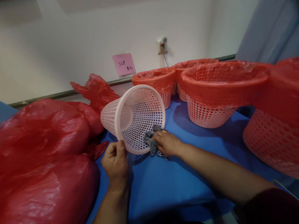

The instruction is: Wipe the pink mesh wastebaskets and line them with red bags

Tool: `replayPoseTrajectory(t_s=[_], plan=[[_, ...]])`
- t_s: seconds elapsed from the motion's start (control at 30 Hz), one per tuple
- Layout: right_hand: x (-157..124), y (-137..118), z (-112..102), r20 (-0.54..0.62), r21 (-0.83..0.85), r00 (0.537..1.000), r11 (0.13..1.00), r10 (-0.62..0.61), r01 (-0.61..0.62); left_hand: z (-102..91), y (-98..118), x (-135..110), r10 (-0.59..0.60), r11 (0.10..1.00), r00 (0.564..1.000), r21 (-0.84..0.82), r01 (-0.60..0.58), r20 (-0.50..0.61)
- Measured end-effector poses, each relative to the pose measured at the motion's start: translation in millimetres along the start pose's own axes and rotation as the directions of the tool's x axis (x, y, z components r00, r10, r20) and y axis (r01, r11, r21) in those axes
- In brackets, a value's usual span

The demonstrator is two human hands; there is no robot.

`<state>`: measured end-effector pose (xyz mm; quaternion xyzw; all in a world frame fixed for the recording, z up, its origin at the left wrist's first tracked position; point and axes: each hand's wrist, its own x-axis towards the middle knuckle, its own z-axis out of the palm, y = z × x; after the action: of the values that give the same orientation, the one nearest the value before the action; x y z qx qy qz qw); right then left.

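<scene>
A pale pink perforated plastic wastebasket [111, 115] lies tipped on its side, its round mouth facing me. My left hand [116, 160] grips the lower left of the rim, thumb on top and fingers curled. At the lower right of the rim, my right hand [167, 142] is closed on a grey cloth [150, 141]. Part of this cloth reaches over the rim into the mouth, and some of it hides under my fingers. Under the wastebasket spreads a blue table surface [149, 186].
Filled red plastic bags [46, 186] crowd the left side. Several wastebaskets lined with red bags stand at the back and right, the nearest lined wastebasket [210, 113] among them. On the wall are a pink note [123, 64] and a socket with a plug [162, 46].
</scene>
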<state>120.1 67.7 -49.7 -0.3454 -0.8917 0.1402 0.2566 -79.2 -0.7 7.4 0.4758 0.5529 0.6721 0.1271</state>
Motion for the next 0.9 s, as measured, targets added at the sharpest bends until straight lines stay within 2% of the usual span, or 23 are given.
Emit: replayPoseTrajectory(t_s=[0.1, 0.2, 0.27, 0.37, 0.4, 0.43, 0.47, 0.57, 0.63, 0.7, 0.8, 0.83, 0.9], plan=[[3.4, 8.5, -3.1, 0.041, -0.019, 0.997, 0.997, 0.069, -0.068, 1.6, 2.9, 2.7, -0.029, 0.999, 0.996, -0.025, 0.031, 0.080], [1.3, 6.9, -3.2, 0.019, 0.048, 0.998, 0.997, 0.063, -0.064, 1.5, 4.0, 4.8, -0.038, 0.991, 0.960, 0.133, 0.001, 0.279], [-0.8, 7.2, -1.8, 0.003, 0.119, 0.998, 0.991, 0.068, -0.068, 1.8, 0.7, 4.4, -0.102, 0.974, 0.884, 0.228, -0.006, 0.457], [-3.4, 9.3, 0.5, -0.003, 0.216, 0.998, 0.974, 0.071, -0.068, 4.5, -7.4, 1.4, -0.202, 0.946, 0.691, 0.320, -0.045, 0.694], [-4.3, 8.9, 1.1, -0.004, 0.242, 0.998, 0.968, 0.063, -0.060, 5.5, -9.3, 0.4, -0.216, 0.940, 0.648, 0.336, -0.066, 0.731], [-5.2, 7.5, 1.7, -0.010, 0.268, 0.999, 0.962, 0.050, -0.046, 6.2, -10.1, -0.4, -0.212, 0.937, 0.642, 0.340, -0.080, 0.737], [-6.1, 5.1, 2.2, -0.018, 0.295, 0.999, 0.955, 0.028, -0.022, 6.6, -9.7, -0.8, -0.188, 0.941, 0.676, 0.328, -0.084, 0.713], [-7.5, -3.1, 4.0, -0.054, 0.332, 0.996, 0.939, -0.077, 0.090, 4.5, -2.5, 0.4, -0.066, 0.968, 0.864, 0.243, -0.067, 0.500], [-5.8, -3.2, 4.8, -0.042, 0.264, 0.993, 0.957, -0.114, 0.121, 1.6, 4.2, 1.8, -0.015, 0.977, 0.938, 0.205, -0.060, 0.345], [-2.0, 3.5, 4.4, -0.008, 0.163, 0.999, 0.986, -0.046, 0.047, -0.4, 9.2, 2.1, 0.012, 0.982, 0.966, 0.181, -0.060, 0.257], [2.4, 15.0, 0.8, -0.017, 0.062, 0.992, 0.990, 0.128, -0.127, -0.7, 10.8, 0.2, 0.019, 0.989, 0.969, 0.141, -0.055, 0.246], [2.3, 15.3, -0.7, -0.026, 0.059, 0.992, 0.991, 0.124, -0.123, -0.6, 9.9, -0.6, 0.011, 0.991, 0.966, 0.128, -0.046, 0.256], [-0.7, 7.4, -2.8, -0.034, 0.096, 0.999, 0.995, -0.001, 0.005, -1.3, 6.7, -1.5, -0.009, 0.995, 0.962, 0.103, -0.020, 0.272]])
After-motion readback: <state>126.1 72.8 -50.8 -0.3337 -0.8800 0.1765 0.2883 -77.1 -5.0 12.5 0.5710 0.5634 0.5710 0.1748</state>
